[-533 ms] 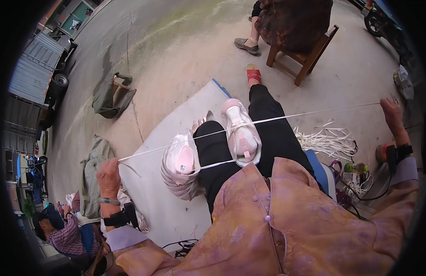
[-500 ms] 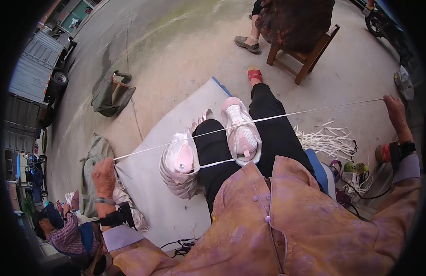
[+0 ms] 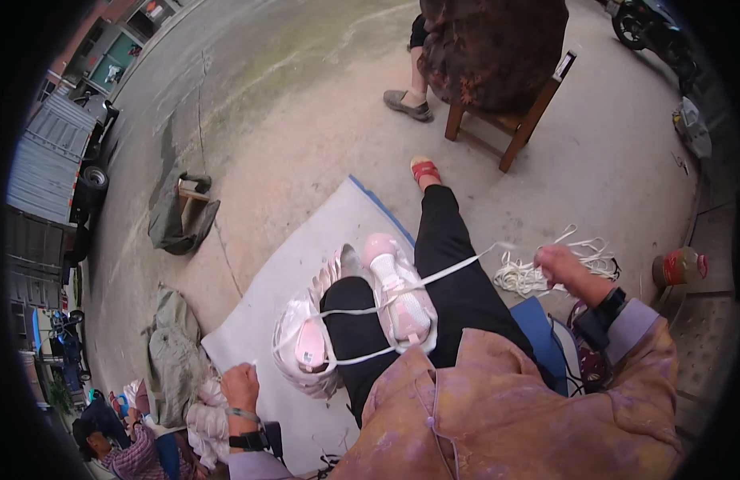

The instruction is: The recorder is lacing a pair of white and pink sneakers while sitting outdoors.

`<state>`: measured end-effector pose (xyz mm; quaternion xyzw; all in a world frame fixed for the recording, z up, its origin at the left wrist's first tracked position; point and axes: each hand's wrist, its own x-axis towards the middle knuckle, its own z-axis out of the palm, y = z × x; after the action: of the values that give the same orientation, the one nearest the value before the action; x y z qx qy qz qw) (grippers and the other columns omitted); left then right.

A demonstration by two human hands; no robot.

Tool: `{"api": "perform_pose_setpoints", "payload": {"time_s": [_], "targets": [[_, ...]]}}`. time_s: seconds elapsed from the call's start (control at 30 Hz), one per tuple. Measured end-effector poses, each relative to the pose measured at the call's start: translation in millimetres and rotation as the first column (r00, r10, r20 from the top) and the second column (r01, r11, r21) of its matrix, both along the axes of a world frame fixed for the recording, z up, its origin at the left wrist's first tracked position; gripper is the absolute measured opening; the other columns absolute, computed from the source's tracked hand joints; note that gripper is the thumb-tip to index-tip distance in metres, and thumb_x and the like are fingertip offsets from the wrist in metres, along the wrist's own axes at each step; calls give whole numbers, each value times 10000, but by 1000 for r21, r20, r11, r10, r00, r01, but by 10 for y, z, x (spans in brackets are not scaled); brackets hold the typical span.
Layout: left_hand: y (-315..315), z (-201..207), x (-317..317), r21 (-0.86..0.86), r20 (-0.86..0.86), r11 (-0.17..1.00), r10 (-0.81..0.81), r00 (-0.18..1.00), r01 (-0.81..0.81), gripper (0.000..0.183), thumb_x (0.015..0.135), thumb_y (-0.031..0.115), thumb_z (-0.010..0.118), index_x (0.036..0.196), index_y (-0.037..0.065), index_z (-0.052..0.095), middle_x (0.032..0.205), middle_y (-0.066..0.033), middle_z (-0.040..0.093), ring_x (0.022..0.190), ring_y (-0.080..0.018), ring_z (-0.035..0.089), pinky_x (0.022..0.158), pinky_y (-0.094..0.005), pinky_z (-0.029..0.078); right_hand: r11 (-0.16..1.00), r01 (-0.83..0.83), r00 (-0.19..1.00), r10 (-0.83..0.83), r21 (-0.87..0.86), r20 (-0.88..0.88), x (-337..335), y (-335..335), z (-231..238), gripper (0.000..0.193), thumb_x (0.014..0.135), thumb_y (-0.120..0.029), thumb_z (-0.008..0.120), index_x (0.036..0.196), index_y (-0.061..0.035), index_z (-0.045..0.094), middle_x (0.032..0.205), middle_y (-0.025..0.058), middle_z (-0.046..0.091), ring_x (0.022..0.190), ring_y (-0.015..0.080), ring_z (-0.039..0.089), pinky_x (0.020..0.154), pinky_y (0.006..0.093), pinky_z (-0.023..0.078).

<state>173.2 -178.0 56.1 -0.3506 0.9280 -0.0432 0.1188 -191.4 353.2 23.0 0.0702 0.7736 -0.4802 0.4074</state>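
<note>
A pink-and-white sneaker (image 3: 402, 300) rests on my lap between my thighs, its rounded pink end pointing away from me. Against the outer side of my left thigh sits a bundle of pale pink, shiny shoe pieces (image 3: 306, 376), with a pink insole-like panel on it. A white shoelace (image 3: 446, 272) runs slackly across the sneaker and my left thigh to the bundle. My left hand (image 3: 240, 387) is closed left of the bundle, a small white tip at its fingers. At the right, my blurred right hand (image 3: 558, 266) has curled fingers close to the lace's other end.
A pile of white laces (image 3: 530, 276) lies on the ground by my right hand. Under the bundle is a pale sheet (image 3: 258, 320). A person sits on a wooden chair (image 3: 506, 128) ahead; another person (image 3: 138, 456) is at lower left. A jar (image 3: 678, 268) stands at right.
Both hands have come inward, the right one much farther. The lace, stretched taut between them before, now sags over the sneaker and my thigh. The view has shifted slightly.
</note>
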Motion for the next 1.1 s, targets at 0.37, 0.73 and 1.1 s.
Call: {"api": "perform_pose_setpoints", "payload": {"time_s": [0.37, 0.73, 1.1], "targets": [[1555, 5, -1114, 997, -14, -66, 369, 929, 41, 270, 895, 218, 557, 683, 54, 589, 510, -9, 534, 367, -51, 407, 337, -190, 269, 878, -370, 910, 409, -302, 73, 848, -1465, -142, 169, 890, -208, 492, 828, -57, 537, 704, 48, 613, 552, 101, 607, 397, 240, 464], [1528, -605, -1473, 934, 26, -241, 783, 622, 264, 106, 823, 67, 600, 917, 24, 578, 661, -44, 573, 500, -124, 529, 434, -234, 439, 892, -450, 732, 345, -37, -588, 575, -2085, -389, 220, 792, -288, 584, 869, -91, 645, 766, 158, 625, 747, 337, 618, 657, 405, 468], [1704, -245, -1336, 956, 8, -188, 783, 622, 224, 161, 851, 117, 625, 950, -3, 582, 774, -84, 633, 627, -130, 626, 556, -208, 517, 868, -52, 998, 26, -494, -59, 703, -1848, -348, 78, 794, -46, 631, 738, -9, 590, 617, 21, 576, 520, 74, 554, 440, 205, 451]]}}
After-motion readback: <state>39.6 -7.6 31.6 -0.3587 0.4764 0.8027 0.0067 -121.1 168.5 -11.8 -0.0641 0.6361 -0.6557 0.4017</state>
